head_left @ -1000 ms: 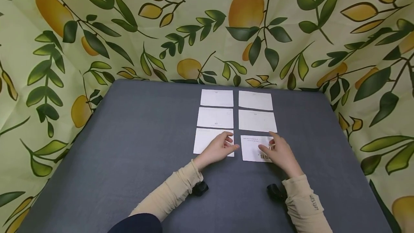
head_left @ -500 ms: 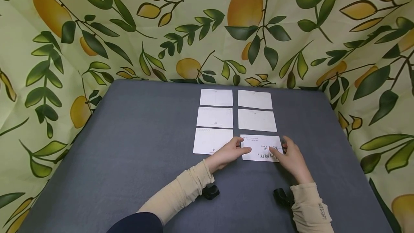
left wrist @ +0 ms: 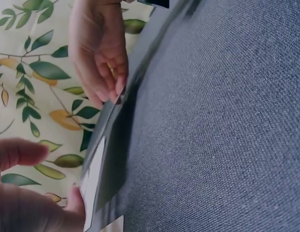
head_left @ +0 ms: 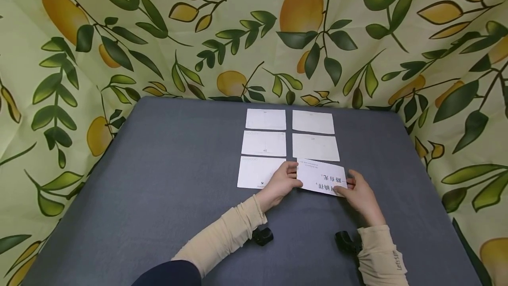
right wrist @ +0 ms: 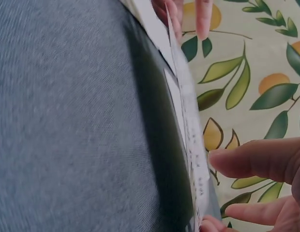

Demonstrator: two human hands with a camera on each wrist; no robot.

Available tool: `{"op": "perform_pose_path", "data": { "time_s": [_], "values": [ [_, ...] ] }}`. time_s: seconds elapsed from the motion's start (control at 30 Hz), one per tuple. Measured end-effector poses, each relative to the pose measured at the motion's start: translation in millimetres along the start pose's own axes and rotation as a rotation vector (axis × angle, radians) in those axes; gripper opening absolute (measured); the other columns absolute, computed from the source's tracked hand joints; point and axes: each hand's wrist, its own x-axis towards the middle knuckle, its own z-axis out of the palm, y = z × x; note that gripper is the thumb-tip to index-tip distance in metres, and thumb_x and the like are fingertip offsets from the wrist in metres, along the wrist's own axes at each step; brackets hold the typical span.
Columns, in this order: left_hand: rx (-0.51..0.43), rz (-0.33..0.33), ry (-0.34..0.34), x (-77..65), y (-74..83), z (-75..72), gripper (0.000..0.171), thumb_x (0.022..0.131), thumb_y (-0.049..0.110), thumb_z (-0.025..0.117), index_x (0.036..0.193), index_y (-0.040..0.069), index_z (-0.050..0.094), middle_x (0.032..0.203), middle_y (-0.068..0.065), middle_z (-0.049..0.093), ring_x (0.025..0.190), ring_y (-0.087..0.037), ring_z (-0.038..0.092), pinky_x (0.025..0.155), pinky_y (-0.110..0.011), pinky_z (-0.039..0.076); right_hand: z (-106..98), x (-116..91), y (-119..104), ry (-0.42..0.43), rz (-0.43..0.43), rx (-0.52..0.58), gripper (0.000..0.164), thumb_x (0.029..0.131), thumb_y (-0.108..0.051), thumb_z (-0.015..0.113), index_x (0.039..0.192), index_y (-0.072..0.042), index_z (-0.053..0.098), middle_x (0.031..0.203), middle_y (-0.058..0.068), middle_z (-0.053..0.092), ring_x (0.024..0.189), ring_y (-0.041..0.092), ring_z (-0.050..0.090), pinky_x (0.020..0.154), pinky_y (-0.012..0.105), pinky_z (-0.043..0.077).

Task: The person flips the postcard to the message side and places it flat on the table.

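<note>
A white card (head_left: 320,174) with black printed characters is raised off the grey table and slightly tilted. Its left edge is held between the thumb and fingers of my left hand (head_left: 279,185). My right hand (head_left: 362,197) grips the opposite edge near the front corner. In the right wrist view the card (right wrist: 191,130) appears nearly edge-on, with a dark shadow below it. The left wrist view shows the right hand (left wrist: 99,53) with its fingertips at the card's far end. Just left of the held card lies another white card (head_left: 255,172), partly covered by the left hand.
Behind the held card, more white cards lie in two columns, including a middle-right card (head_left: 315,147) and a middle-left card (head_left: 263,143). The grey tabletop (head_left: 174,167) extends on both sides. A leaf-and-fruit patterned curtain (head_left: 246,8) borders the table at the back.
My left hand moved right from the lower-left card to the printed card's left edge. The right hand shifted to its right edge. The printed card has risen from the table, its left end most.
</note>
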Motion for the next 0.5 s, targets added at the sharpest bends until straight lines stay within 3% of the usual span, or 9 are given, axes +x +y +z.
{"op": "perform_pose_path", "data": {
  "time_s": [0.17,0.37,0.5],
  "values": [
    [0.086,0.11,0.126,2.1,-0.1,-0.7,0.062,0.071,-0.017,0.053,0.131,-0.004,0.044,0.123,-0.019,0.05,0.098,-0.02,0.053,0.072,-0.02,0.048,1.5,-0.7,-1.7,0.042,-0.045,0.057,0.076,0.08,-0.005,0.063,0.14,0.015,0.021,0.12,0.034,0.044,0.102,0.038,0.05,0.065,0.016,0.042],
    [0.119,0.182,0.287,5.4,-4.0,-2.8,0.051,0.07,-0.016,0.052,0.118,0.001,0.058,0.109,-0.013,0.058,0.081,-0.01,0.052,0.061,-0.016,0.044,5.0,-2.0,-6.3,0.148,-0.074,0.081,0.068,0.078,0.001,0.064,0.137,0.011,0.031,0.11,0.026,0.044,0.095,0.032,0.049,0.061,0.014,0.04],
    [0.088,0.216,0.34,6.4,-5.7,-3.7,0.039,0.073,-0.012,0.054,0.109,0.002,0.061,0.1,-0.012,0.059,0.075,-0.011,0.053,0.064,-0.015,0.043,4.9,-3.4,-13.2,0.231,-0.086,0.129,0.06,0.08,0.002,0.062,0.135,0.007,0.037,0.104,0.021,0.046,0.085,0.02,0.05,0.059,0.014,0.039]
  ]
}}
